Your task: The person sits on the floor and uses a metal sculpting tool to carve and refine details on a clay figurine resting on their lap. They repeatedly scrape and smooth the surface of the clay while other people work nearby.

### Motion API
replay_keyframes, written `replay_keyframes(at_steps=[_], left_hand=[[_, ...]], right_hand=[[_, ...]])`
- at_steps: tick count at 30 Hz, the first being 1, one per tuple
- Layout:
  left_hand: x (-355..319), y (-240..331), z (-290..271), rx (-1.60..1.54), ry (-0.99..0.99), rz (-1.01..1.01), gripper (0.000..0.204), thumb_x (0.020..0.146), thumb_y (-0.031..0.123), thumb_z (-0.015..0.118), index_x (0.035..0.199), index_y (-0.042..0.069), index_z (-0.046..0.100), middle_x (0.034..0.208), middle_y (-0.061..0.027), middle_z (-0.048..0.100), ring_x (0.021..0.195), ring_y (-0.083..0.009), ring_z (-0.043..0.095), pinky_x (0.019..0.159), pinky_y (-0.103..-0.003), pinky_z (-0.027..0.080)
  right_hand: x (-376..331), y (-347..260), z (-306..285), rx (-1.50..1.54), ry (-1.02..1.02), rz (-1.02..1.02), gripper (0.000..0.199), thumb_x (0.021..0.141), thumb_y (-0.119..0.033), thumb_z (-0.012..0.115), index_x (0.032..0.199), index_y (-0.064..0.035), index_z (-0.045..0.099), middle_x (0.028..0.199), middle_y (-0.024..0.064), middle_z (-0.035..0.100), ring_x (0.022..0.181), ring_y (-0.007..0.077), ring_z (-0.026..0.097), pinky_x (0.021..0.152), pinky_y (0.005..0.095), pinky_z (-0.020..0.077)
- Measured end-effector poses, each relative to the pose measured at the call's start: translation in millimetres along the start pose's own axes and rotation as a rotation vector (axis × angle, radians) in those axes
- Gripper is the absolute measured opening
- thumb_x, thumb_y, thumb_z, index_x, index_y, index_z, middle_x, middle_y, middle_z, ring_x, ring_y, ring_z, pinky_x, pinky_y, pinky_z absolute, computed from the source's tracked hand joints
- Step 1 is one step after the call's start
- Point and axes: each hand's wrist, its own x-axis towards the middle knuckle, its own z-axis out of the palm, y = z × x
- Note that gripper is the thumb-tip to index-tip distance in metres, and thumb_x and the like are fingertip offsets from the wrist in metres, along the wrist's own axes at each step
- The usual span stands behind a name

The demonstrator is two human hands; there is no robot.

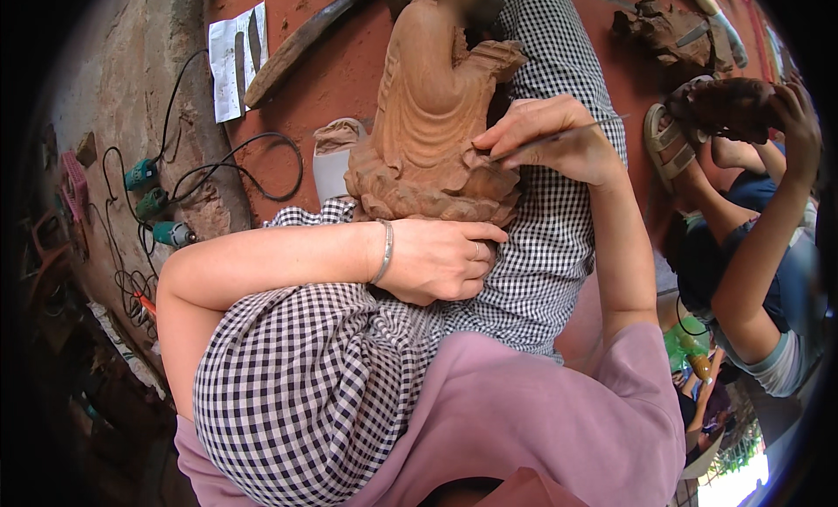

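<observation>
A carved brown wooden statue [428, 114] of a seated robed figure, with a petalled base [436, 193], leans on my checkered-clothed legs. The top of the figure is cut off and blurred at the upper edge. My left hand [441, 258] lies against the underside of the base, its fingers curled and the forefinger stretched along the edge. The thumb is hidden. At the right side of the base, my right hand [550, 140] pinches a thin dark metal tool [559, 135]. The tool's near end meets the carving by the fingertips; its far end points away to the right.
Two dark flat blades [239, 62] lie on white paper [225, 99] at the upper left, beside a long wooden piece [301, 49]. Green power tools [175, 235] with black cords lie left. At right, another person's hand [796, 114] holds a dark carved piece [724, 108].
</observation>
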Motion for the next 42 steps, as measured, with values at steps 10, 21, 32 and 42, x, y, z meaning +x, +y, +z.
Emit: replay_keyframes(at_steps=[10, 21, 32, 42], left_hand=[[0, 1, -1, -0.002, 0.0, -0.005, 0.031, 0.079, 0.019, 0.06, 0.099, -0.005, 0.065, 0.104, -0.0162, 0.069, 0.107, -0.0283, 0.064, 0.115, -0.049, 0.035], [-1, 1, 1, -0.023, 0.01, -0.015, 0.031, 0.078, 0.019, 0.061, 0.098, -0.005, 0.066, 0.103, -0.0163, 0.069, 0.107, -0.0283, 0.064, 0.114, -0.049, 0.035], [-1, 1, 3, -0.039, 0.021, -0.021, 0.029, 0.078, 0.018, 0.06, 0.096, -0.003, 0.066, 0.101, -0.0154, 0.069, 0.106, -0.028, 0.064, 0.114, -0.048, 0.035], [-1, 1, 1, -0.035, 0.021, -0.019, 0.029, 0.079, 0.018, 0.06, 0.096, -0.004, 0.066, 0.102, -0.016, 0.069, 0.106, -0.0283, 0.064, 0.114, -0.049, 0.035]], right_hand=[[2, -7, 0, -0.141, -0.034, -0.079, 0.025, 0.068, 0.002, 0.079, 0.093, 0.001, 0.076, 0.102, 0.0172, 0.074, 0.091, 0.0249, 0.072, 0.078, 0.0321, 0.0591], [6, -14, -2, -0.164, -0.07, -0.05, 0.017, 0.075, 0.003, 0.075, 0.092, 0.0024, 0.075, 0.102, 0.0158, 0.074, 0.093, 0.0253, 0.072, 0.082, 0.0326, 0.0588], [5, -23, 1, -0.178, -0.064, 0.045, 0.02, 0.077, 0.004, 0.074, 0.097, 0.0025, 0.075, 0.094, 0.012, 0.075, 0.095, 0.0224, 0.071, 0.084, 0.0307, 0.0578], [5, -21, -2, -0.148, -0.03, 0.067, 0.023, 0.079, -0.004, 0.076, 0.1, 0.0031, 0.073, 0.094, 0.013, 0.074, 0.088, 0.0217, 0.07, 0.077, 0.0311, 0.0554]])
